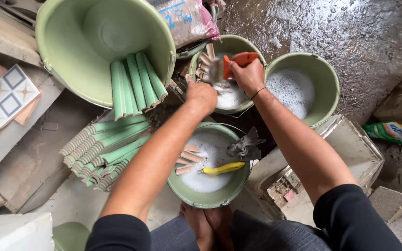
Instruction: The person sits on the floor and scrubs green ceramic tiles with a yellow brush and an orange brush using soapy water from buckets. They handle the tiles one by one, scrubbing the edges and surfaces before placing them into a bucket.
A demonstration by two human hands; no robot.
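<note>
**Over the middle bucket: scrubbing in hand**

Over the far middle bucket (229,46), which stands on the wet floor (350,28) between the big tilted tub (61,56) and the right-hand soapy bucket (324,79), both hands are raised above the suds.

- Right hand (248,74): closed around the orange handle of a brush (238,60), fingers wrapped fully round it.
- Left hand (202,95): closed, back of the hand to the camera; it appears to steady a small piece (216,70) against the brush, though the fingers' hold cannot be told for certain.
- Near bucket (209,197), at the person's feet: foam, several short brownish trim pieces (188,158) and a yellow brush (223,168) lying in it; a grey rag (246,145) hangs over its far rim.
- Green trim tiles (133,83): one bundle leaning out of the tub, a larger stack (103,148) on the floor at the tub's near edge.
- Patterned tile (6,95) at the left edge; a green packet (391,132) at the right edge.

Step judged: scrubbing one piece clean over the suds. The next move would call for turning the piece to reach its unscrubbed faces (a firm left-hand pinch, since it is wet and soapy).

Hard to make out: the held piece is blurred and mostly covered by the brush; the bristles are not clear; the middle bucket's contents are partly hidden behind both hands.
</note>
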